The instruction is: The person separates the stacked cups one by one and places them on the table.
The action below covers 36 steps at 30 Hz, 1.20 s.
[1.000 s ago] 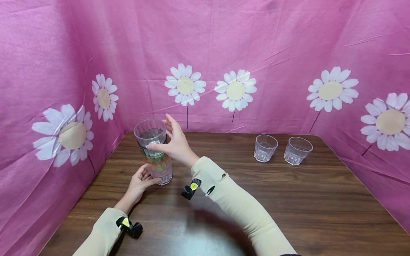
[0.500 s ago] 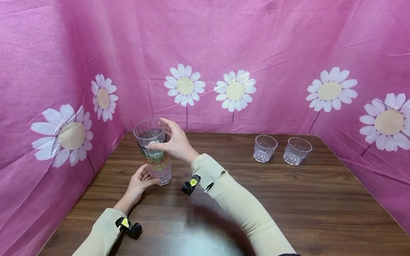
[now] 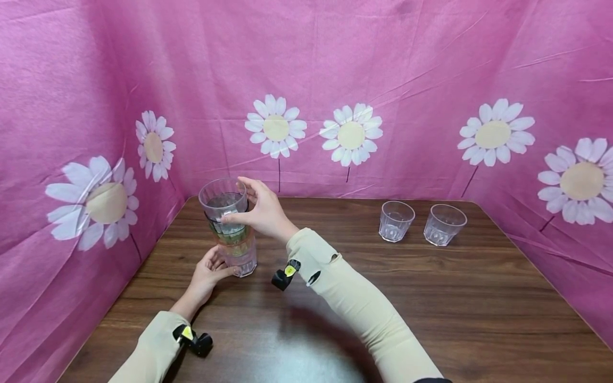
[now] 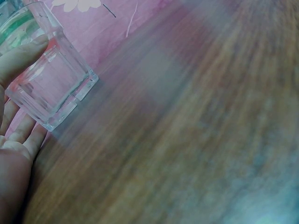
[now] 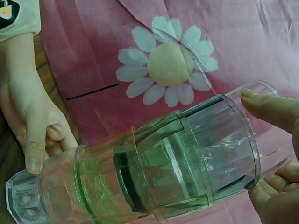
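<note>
An upright stack of nested plastic tumblers stands at the left of the table in the head view. Its bottom tumbler [image 3: 243, 265] is clear, with orange, green [image 5: 175, 170] and smoky grey [image 5: 226, 144] ones above. Topmost sits another clear tumbler [image 3: 223, 192]. My left hand [image 3: 207, 275] grips the stack low down, the thumb across the near side of the bottom tumbler and the fingers behind. Up at the top, my right hand [image 3: 266, 214] holds the upper clear tumbler between thumb and fingers; its far fingers are partly hidden behind the plastic.
Two clear tumblers, one [image 3: 396, 222] beside the other [image 3: 444, 226], stand upright at the back right of the wooden table [image 3: 431, 298]. A pink cloth [image 3: 412, 64] with printed daisies walls the back and both sides.
My right hand's fingers have come slightly down and left, closer around the top tumbler's rim. The stack and my left hand have hardly moved.
</note>
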Available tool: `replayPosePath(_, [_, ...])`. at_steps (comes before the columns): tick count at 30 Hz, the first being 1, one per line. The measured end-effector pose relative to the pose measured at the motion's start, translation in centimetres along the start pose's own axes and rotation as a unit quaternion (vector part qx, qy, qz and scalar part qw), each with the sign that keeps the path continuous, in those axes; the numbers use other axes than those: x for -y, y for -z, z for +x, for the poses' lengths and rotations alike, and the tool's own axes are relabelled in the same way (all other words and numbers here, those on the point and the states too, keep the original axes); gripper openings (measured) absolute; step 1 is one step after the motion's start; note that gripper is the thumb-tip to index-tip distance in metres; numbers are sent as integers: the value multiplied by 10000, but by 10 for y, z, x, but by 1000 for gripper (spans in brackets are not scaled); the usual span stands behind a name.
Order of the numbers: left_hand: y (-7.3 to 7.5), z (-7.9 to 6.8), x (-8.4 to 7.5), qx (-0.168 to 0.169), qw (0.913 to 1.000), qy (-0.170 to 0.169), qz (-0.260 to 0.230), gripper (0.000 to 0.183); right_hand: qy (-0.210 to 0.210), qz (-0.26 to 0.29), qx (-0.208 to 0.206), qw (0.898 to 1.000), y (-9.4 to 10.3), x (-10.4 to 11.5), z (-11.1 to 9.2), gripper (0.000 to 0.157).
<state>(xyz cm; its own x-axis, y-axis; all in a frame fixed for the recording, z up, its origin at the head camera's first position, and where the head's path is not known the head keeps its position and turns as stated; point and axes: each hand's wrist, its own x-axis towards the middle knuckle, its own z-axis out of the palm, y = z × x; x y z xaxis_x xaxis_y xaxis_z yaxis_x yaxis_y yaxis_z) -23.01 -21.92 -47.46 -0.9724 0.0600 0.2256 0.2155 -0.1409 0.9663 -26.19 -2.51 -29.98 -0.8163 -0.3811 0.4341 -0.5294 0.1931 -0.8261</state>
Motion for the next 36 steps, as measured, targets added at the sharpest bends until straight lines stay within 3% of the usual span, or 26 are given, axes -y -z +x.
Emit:
replayPosePath(18, [-1,1,-1,-96,9999,124,23,64,-10,220,-230,9995,-1,-2,1,88])
replayPosePath(36, [-1,0,2,25,9998,-143,-116,63,14,345,-61,9994,5,0,3,86])
